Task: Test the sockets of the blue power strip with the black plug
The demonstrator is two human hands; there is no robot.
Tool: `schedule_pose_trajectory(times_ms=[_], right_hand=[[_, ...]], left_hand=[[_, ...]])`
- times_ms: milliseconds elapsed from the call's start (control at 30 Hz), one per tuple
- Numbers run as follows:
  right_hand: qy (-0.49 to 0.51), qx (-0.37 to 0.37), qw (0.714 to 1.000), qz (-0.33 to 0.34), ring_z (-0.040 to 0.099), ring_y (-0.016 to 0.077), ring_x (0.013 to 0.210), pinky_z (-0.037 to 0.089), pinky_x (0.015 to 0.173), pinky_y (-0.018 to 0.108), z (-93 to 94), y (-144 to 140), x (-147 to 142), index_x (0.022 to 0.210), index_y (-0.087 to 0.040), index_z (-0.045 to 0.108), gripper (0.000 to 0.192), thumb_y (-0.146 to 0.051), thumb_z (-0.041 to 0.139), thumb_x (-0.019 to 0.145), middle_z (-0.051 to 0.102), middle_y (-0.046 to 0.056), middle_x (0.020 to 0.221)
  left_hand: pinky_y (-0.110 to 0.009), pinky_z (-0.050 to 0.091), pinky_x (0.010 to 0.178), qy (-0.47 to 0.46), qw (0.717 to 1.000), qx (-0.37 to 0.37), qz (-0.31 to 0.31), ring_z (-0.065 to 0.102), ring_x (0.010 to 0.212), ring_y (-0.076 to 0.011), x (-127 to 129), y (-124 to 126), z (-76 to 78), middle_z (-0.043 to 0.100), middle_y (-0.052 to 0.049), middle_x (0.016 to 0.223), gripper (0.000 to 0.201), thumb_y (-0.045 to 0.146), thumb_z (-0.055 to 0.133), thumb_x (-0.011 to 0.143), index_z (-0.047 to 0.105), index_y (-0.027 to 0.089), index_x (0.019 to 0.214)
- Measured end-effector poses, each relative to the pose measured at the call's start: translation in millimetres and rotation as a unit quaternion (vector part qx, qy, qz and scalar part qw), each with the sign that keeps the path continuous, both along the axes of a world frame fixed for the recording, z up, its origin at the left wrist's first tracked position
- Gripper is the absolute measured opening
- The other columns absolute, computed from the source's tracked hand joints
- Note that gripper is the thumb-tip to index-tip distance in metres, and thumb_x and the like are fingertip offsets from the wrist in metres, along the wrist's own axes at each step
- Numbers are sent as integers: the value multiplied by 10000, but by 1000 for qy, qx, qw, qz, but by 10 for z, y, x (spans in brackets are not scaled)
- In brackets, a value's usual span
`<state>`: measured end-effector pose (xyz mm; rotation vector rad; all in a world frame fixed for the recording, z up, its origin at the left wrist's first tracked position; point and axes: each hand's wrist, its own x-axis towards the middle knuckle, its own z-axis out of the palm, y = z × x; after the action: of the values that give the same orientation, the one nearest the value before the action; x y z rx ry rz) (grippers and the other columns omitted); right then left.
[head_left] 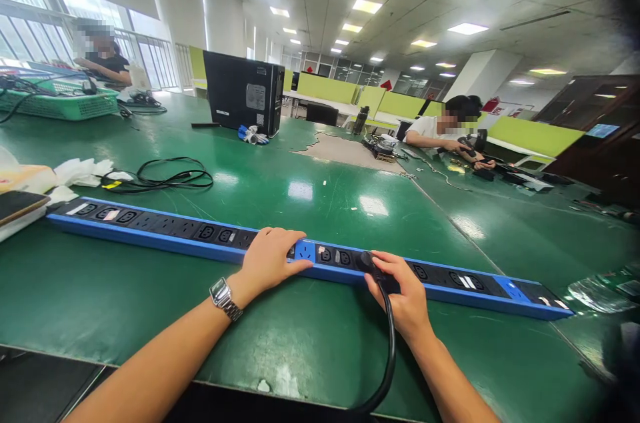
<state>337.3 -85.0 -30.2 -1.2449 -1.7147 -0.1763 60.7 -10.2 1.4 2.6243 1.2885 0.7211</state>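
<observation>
Long blue-and-black metal power strip (pixel 165 231) lies across green tabletop (pixel 300 343). My left hand (pixel 270 259) pressed flat on strip's middle, fingers released, bracing. My right hand (pixel 403 289) clenched around black rubber plug (pixel 370 261) with thick cable, at socket just right of blue switch. Keep plug square to socket, push straight, brace firm.

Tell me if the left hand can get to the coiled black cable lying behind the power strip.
Probably yes: the left hand rests on the power strip, and only bare green table lies between the strip and the coiled cable. It would be a long forward stretch.
</observation>
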Motion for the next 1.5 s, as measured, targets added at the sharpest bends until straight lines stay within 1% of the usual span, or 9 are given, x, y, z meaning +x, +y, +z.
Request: schedule_pose_trajectory(times_ms=[200,300,533,633,733,867,1033,1233,1500], right_hand=[[-53,30,998,-20,662,239,956,524,841,440,-8,2,-6,1019,-242,642,201,-274,649,821,710,83,1047],[-75,31,996,-29,655,240,965,509,844,443,-26,6,-21,1032,-235,626,199,-271,636,836,706,84,1055],[-62,36,996,-53,632,236,1000,502,875,427,-93,2,-53,1097,-241,608,245,-289,614,858,690,79,1088],[-59,23,995,-81,624,240,967,506,855,412,-106,19,-56,1145,-227,602,311,-348,617,859,686,84,1059],[-64,6,991,-113,619,249,974,493,858,413,-115,39,-57,1172,-222,606,361,-408,607,863,684,90,1081],[-72,-23,990,-118,622,245,981,470,855,397,-134,45,-50,1130,-220,633,347,-463,566,891,701,81,1061],[-55,-34,991,-117,621,251,962,457,829,390,-160,48,-20,1095,-219,652,403,-548,548,888,712,81,1034],[-20,-50,992,-118,624,251,972,458,857,405,-167,52,-23,1086,-225,674,438,-586,564,863,719,79,1028],[78,-94,983,-139,642,247,914,491,852,403,-103,62,-84,1039,-225,706,485,-632,603,797,717,90,996]], left_hand=[[-413,422,976,-3,1000,0,-3,619,1071,-240,-4,-2,-2,691,-58,1177,490,548,622,845,602,249,1233],[-413,422,976,-3,1000,1,-3,618,1074,-240,-4,-4,-2,690,-61,1179,493,547,619,848,601,241,1234],[-418,411,990,5,1000,2,-6,614,1096,-246,-3,-6,1,682,-62,1202,510,543,629,844,592,227,1242],[-415,408,990,7,1000,1,-6,612,1099,-249,-5,-6,5,682,-64,1204,509,537,634,843,588,226,1244],[-413,408,988,5,1000,0,-10,610,1102,-249,-8,-8,7,678,-66,1211,513,541,626,847,587,222,1247],[-410,410,979,4,1000,4,-10,611,1096,-247,-8,-12,-1,678,-61,1212,503,543,618,852,584,230,1244],[-409,414,970,5,1000,10,-9,615,1084,-248,-2,-10,-11,683,-61,1201,503,547,621,848,586,228,1236],[-410,413,971,2,1000,16,-12,616,1084,-245,-6,-1,-21,683,-59,1197,504,543,618,852,582,225,1242],[-409,415,968,5,1000,17,-12,618,1080,-245,-5,-2,-24,686,-61,1190,501,545,621,849,589,223,1231]])
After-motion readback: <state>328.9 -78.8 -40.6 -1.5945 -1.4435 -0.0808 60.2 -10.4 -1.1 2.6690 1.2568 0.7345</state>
